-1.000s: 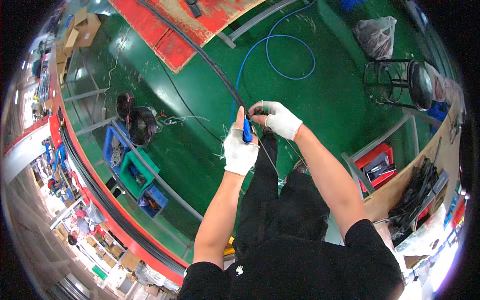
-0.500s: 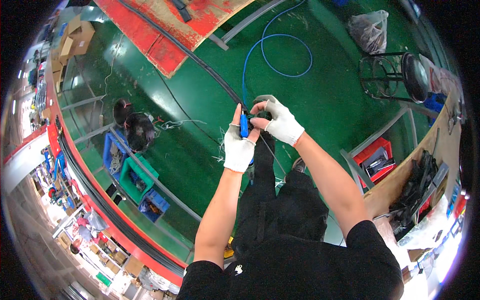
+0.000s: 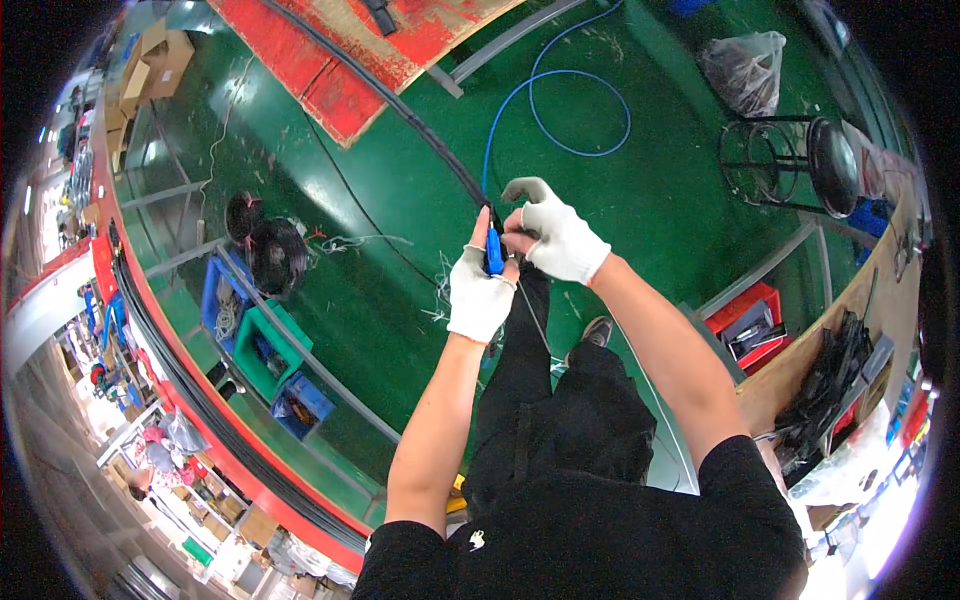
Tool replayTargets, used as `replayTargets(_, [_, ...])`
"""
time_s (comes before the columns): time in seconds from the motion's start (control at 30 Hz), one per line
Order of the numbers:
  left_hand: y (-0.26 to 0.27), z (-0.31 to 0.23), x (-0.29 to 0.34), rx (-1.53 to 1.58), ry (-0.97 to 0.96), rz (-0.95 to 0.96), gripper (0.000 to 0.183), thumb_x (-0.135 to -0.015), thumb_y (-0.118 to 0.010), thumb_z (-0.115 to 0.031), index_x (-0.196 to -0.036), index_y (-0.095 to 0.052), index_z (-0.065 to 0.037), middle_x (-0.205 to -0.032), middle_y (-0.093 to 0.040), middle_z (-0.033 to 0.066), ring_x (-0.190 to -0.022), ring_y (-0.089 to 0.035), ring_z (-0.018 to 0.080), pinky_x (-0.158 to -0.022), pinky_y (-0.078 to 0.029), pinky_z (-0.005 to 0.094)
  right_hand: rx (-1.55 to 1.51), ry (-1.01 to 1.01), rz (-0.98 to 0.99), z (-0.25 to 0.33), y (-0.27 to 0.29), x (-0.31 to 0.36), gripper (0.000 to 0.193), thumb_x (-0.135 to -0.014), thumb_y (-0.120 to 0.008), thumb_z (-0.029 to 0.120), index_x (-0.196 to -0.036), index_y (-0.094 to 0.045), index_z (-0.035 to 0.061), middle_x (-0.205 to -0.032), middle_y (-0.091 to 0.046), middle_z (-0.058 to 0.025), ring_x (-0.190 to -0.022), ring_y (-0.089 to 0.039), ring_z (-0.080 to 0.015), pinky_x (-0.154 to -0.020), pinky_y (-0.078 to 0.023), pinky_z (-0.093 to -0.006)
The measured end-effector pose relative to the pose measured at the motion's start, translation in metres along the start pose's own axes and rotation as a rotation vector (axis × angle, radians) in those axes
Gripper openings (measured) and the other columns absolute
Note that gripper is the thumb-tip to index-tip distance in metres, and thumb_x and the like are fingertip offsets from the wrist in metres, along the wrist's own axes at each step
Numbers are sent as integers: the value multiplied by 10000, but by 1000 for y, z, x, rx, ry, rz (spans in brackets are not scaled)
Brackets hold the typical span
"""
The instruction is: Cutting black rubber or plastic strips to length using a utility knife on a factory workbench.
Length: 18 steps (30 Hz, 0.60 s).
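Observation:
A long black cable bundle (image 3: pixel 425 135) slopes down from the upper left to my hands. My left hand (image 3: pixel 480 297), in a white glove with bare fingertips, is closed around a blue-handled tool (image 3: pixel 494 252) with a slim metal tip, beside the bundle's end. From the right, my right hand (image 3: pixel 562 237), gloved alike, brings its bare thumb and a finger together at the bundle, while its covered index finger arches above. Whatever lies between those fingertips is hidden. A blue cable (image 3: pixel 487 150) runs up and away from the bundle's end.
The red worn tabletop (image 3: pixel 340 105) lies ahead to the left. Black coils (image 3: pixel 277 255) and blue and green bins (image 3: pixel 268 340) are at left. On the right stand a round black stool (image 3: pixel 830 165), a red bin (image 3: pixel 748 325) and a wooden bench edge (image 3: pixel 800 375).
My right hand's covered index finger has lifted a little from the bundle. The left hand keeps its hold on the blue-handled tool. A thin pale line now shows beside my right forearm.

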State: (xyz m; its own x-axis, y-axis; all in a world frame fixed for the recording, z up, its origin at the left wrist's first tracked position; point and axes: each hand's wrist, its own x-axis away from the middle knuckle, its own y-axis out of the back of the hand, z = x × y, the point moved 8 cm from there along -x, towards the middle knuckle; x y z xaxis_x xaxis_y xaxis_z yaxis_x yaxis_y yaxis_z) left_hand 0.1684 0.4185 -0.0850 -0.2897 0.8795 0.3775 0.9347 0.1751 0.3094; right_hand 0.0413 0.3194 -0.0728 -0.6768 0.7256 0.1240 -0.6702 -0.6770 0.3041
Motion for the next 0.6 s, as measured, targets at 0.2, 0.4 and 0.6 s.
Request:
replayTargets(0.2, [-3, -13, 0, -10, -25, 11, 870, -860, -695, -7, -1665, -404, -162, -904, -628, 25, -718, -549, 119, -714, -509, 270, 7, 175, -101, 1, 11, 29, 205, -795, -819, 151, -963, -738, 67, -1270, -662, -196, -966, -734, -341, -843, -600, -402])
replayTargets(0.4, [-7, -9, -8, -73, -30, 44, 899, -820, -683, 75, -1658, -427, -130, -1009, -579, -55, -797, -497, 55, -744, -465, 205, -318, -354, -3, -47, -22, 41, 220, -893, -733, 184, -1028, -689, 14, -1036, -693, -122, -899, -638, -186, -839, -527, -351])
replayTargets(0.6, [-7, 2, -17, 45, 2, 125, 910, -804, -658, 81, -1658, -430, -135, -1046, -591, -42, -804, -505, 58, -751, -469, 205, -587, -364, -111, -68, -36, 42, 249, -936, -743, 203, -1063, -656, 7, -991, -638, -48, -968, -577, -138, -884, -496, -320])
